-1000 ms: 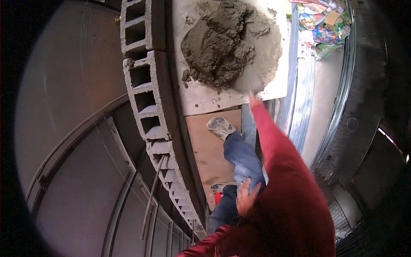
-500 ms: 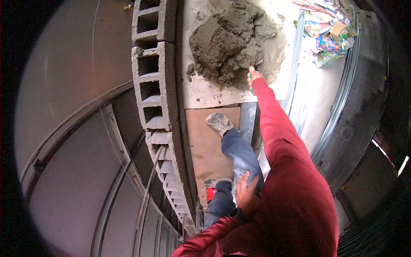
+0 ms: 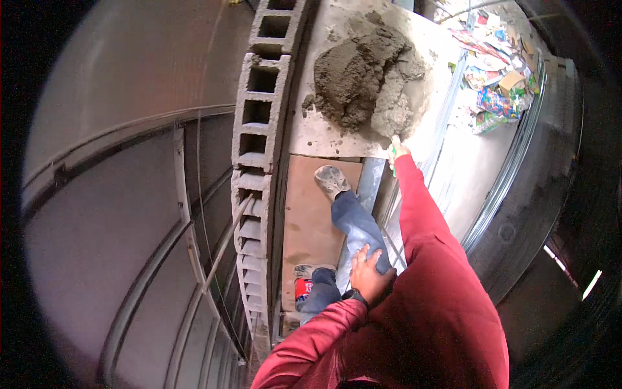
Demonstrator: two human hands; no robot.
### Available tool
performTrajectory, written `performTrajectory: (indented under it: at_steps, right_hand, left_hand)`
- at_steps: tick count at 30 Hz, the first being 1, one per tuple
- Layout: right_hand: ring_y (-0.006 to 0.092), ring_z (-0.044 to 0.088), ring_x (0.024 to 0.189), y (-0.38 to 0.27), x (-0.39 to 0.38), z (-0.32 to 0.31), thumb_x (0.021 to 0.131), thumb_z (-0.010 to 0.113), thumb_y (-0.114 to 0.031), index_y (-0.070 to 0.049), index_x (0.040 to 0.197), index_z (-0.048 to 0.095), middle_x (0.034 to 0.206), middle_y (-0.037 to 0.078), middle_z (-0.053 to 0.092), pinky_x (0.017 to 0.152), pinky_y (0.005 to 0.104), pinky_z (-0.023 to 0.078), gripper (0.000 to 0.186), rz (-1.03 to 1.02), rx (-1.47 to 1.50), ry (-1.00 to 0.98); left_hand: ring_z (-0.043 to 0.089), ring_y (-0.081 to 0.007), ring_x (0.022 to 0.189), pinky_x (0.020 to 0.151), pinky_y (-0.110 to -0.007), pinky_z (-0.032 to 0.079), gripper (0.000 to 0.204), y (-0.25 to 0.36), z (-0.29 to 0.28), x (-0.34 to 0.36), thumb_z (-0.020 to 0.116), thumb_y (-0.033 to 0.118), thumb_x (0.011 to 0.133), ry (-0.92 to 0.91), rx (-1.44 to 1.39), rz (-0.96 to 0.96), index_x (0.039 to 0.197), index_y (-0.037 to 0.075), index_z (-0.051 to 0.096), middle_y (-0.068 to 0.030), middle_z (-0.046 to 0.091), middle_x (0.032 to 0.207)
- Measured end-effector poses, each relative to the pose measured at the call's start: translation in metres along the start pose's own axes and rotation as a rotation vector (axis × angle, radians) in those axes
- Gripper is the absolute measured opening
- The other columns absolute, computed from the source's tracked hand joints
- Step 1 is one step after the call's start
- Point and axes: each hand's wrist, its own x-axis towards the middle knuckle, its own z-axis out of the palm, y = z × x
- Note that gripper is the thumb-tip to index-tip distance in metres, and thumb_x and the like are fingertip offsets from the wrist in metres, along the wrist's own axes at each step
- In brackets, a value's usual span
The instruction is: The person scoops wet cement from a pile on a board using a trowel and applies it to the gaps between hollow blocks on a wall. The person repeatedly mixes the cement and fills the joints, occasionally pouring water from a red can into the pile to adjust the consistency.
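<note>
Standing over the work, the person leans forward above a long wall of hollow grey blocks (image 3: 259,155), which runs away to the left of both hands, its open cells facing up. Beyond the outstretched right hand (image 3: 398,148) lies a pale flat board (image 3: 324,133), and on it a heap of wet grey mortar (image 3: 363,78) is piled, its near edge just past the fingertips. That hand is closed around a green handle (image 3: 392,155), only a sliver of which shows below the knuckles; whatever is on the end of it is hidden against the mortar, so I cannot tell its shape. The red sleeve (image 3: 421,214) stretches from the shoulder straight out to the wrist.

Off to the right of the right hand, a scatter of colourful wrappers and litter (image 3: 495,84) lies on the ground beside curved sheets of metal (image 3: 512,175).

Nearer the body, the left hand (image 3: 370,272) rests on the person's own knee, fingers spread and lying flat on the blue trouser leg (image 3: 356,223), gripping nothing. A dark watch band (image 3: 356,297) sits at that wrist. Ahead of those fingers, a muddy shoe (image 3: 332,181) stands on a brown board (image 3: 311,227) just short of the mortar board. Left of the wrist, a small red can (image 3: 302,289) sits low beside the other foot.
</note>
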Motion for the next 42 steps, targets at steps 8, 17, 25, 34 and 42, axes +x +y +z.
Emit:
performTrajectory:
  at_steps: [8, 17, 25, 34, 42]
  right_hand:
    - [0.0115, 0.040, 0.042, 0.007, -0.096, -0.058, 0.091, 0.052, -0.040, -0.014, 0.088, 0.057, 0.060, -0.002, 0.050, 0.038, 0.0272, 0.030, 0.027, 0.022, -0.276, -0.253]
    - [0.0131, 0.038, 0.032, 0.022, -0.221, -0.043, 0.093, 0.049, -0.032, -0.010, 0.085, 0.053, 0.051, 0.002, 0.047, 0.029, 0.0258, 0.028, 0.024, -0.131, -0.821, -0.624]
    - [0.0088, 0.041, 0.039, 0.065, -0.279, 0.016, 0.090, 0.057, -0.035, -0.012, 0.081, 0.054, 0.056, -0.002, 0.049, 0.034, 0.0236, 0.033, 0.024, -0.127, -1.196, -0.824]
    - [0.0197, 0.050, 0.053, 0.173, -0.396, 0.159, 0.091, 0.049, -0.040, -0.004, 0.073, 0.054, 0.054, 0.008, 0.046, 0.051, 0.0352, 0.038, 0.040, -0.808, -1.719, -1.405]
    - [0.0374, 0.058, 0.090, 0.331, -0.402, 0.301, 0.081, 0.055, -0.012, -0.005, 0.111, 0.054, 0.103, 0.019, 0.059, 0.073, 0.0463, 0.048, 0.031, -2.159, -1.914, -2.151]
  left_hand:
    - [0.032, -0.0369, 0.130, 0.104, -0.046, 0.032, 0.067, -0.030, -0.002, -0.040, 0.065, 0.054, 0.071, -0.042, -0.146, -0.117, 0.126, 0.017, 0.054, -0.0161, 0.034, 0.143]
    - [0.046, -0.0348, 0.119, 0.098, -0.047, 0.037, 0.059, -0.171, -0.031, -0.171, 0.056, 0.052, 0.079, 0.132, -0.090, -0.344, 0.123, 0.012, 0.056, -0.0152, 0.050, 0.130]
    - [0.050, -0.0352, 0.116, 0.096, -0.047, 0.040, 0.056, -0.296, -0.008, -0.293, 0.050, 0.048, 0.084, 0.138, -0.243, -0.677, 0.119, 0.006, 0.058, -0.0202, 0.054, 0.125]
    - [0.044, -0.0362, 0.122, 0.094, -0.054, 0.040, 0.057, -0.323, 0.053, -0.373, 0.054, 0.049, 0.082, 0.268, -0.589, -0.863, 0.125, 0.012, 0.054, -0.0144, 0.045, 0.135]
    - [0.034, -0.0364, 0.127, 0.094, -0.057, 0.039, 0.056, -0.341, 0.096, -0.402, 0.058, 0.049, 0.081, 0.456, -0.911, -0.899, 0.124, 0.012, 0.055, -0.0105, 0.039, 0.134]
